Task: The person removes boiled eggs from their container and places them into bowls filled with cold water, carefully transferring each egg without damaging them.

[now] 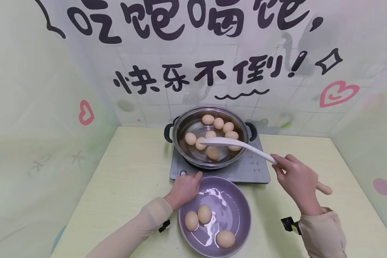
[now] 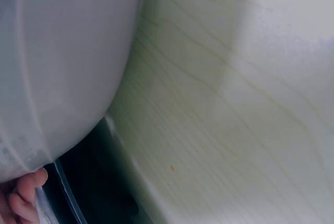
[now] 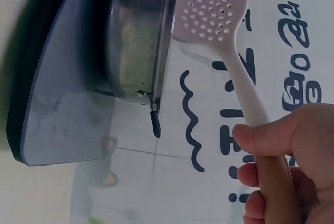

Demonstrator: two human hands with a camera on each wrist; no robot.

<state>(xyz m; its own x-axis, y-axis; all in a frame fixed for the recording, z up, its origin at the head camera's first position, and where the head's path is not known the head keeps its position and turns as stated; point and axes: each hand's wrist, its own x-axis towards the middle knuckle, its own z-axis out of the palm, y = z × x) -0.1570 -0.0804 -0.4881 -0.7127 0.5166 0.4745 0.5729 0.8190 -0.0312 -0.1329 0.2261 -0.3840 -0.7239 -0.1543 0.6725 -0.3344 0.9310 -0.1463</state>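
My right hand (image 1: pixel 296 182) grips the wooden handle of a white slotted spoon (image 1: pixel 258 152). Its perforated head (image 3: pixel 211 15) is over the steel pot (image 1: pixel 209 166), overlapping some eggs in the head view. Several brown eggs (image 1: pixel 208 119) lie in the pot. Nearer to me stands a purple-grey bowl (image 1: pixel 243 209) with three brown eggs (image 1: pixel 225 238) inside. My left hand (image 1: pixel 184 188) holds this bowl at its far left rim. In the left wrist view, curled fingers (image 2: pixel 26 195) show against the bowl's underside.
The pot sits on a flat grey induction cooker (image 1: pixel 248 172), with black handles (image 1: pixel 168 133) out to both sides. Below is a pale wood-grain table (image 1: pixel 138 161). A printed wall covering (image 1: pixel 148 114) closes off the back and sides.
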